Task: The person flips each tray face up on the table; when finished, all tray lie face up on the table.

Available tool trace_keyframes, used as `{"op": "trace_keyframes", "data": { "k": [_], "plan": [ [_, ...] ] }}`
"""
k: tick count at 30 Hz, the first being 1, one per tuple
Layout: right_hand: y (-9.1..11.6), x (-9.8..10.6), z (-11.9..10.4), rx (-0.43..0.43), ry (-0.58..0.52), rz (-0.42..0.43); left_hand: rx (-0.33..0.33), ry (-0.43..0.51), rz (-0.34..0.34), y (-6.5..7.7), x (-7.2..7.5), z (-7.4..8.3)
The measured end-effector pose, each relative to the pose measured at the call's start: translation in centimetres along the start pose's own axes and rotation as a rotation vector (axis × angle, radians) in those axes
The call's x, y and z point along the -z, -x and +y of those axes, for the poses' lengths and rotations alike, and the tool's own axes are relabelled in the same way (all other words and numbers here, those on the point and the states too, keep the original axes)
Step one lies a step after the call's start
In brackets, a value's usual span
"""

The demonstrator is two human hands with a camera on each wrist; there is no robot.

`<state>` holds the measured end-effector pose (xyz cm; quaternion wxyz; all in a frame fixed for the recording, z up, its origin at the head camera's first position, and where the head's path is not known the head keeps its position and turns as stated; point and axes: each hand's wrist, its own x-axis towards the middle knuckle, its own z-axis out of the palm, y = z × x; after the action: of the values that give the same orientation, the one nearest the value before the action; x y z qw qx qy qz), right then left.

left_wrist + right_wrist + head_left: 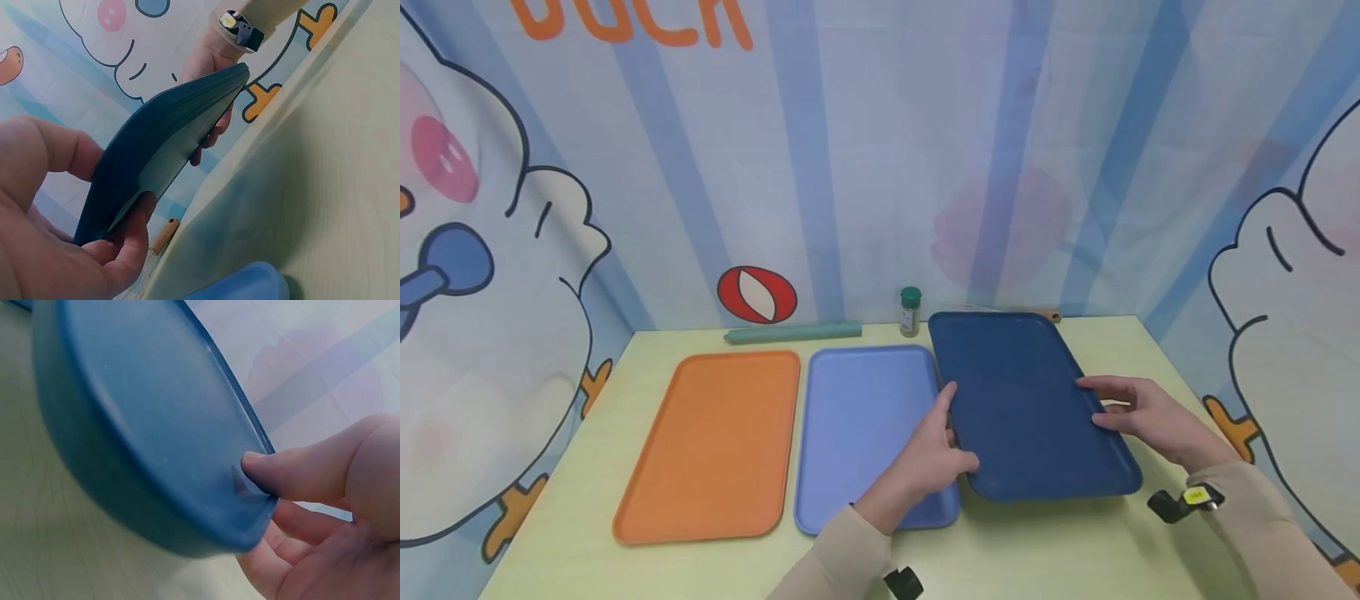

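A dark navy tray [1030, 408] is held raised over the right side of the table by both hands. My left hand [928, 450] grips its left edge near the front corner, and my right hand [1157, 421] grips the right edge. From the left wrist, the tray [156, 137] shows a gap and a shadow between it and the tabletop, with fingers of the left hand [62, 219] on both faces. In the right wrist view, the thumb of the right hand [331, 487] presses on the tray's inner face while the other fingers curl beneath.
Left of the navy tray lie a light blue tray [868, 433] and an orange tray [715, 442]. Along the back stand a green-lidded spice jar [910, 313] and a long teal rod [793, 333]. A wooden handle [1049, 316] pokes out behind the navy tray. Printed fabric [887, 150] hangs behind.
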<state>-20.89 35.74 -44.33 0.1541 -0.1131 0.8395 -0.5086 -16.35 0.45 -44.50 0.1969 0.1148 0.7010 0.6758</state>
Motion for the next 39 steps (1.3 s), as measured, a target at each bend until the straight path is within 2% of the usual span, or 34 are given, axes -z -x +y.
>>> {"op": "trace_keyframes", "data": {
  "k": [7, 12, 19, 25, 39],
  "plan": [
    [0.2, 0.0, 0.3, -0.001, 0.016, 0.017, 0.020, 0.019, -0.045, -0.3, 0.4, -0.4],
    [0.3, 0.0, 0.5, -0.019, 0.038, 0.030, 0.024, -0.001, -0.059, -0.3, 0.4, -0.5],
    [0.4, 0.0, 0.8, -0.032, 0.056, 0.042, 0.068, -0.112, -0.017, -0.3, 0.4, -0.7],
    [0.4, -0.1, 1.0, -0.046, 0.053, 0.043, 0.070, -0.182, 0.012, -0.4, 0.1, -0.9],
    [0.8, -0.3, 1.2, -0.059, 0.071, 0.064, 0.090, -0.295, 0.002, -0.2, -0.3, -0.9]
  ]
}}
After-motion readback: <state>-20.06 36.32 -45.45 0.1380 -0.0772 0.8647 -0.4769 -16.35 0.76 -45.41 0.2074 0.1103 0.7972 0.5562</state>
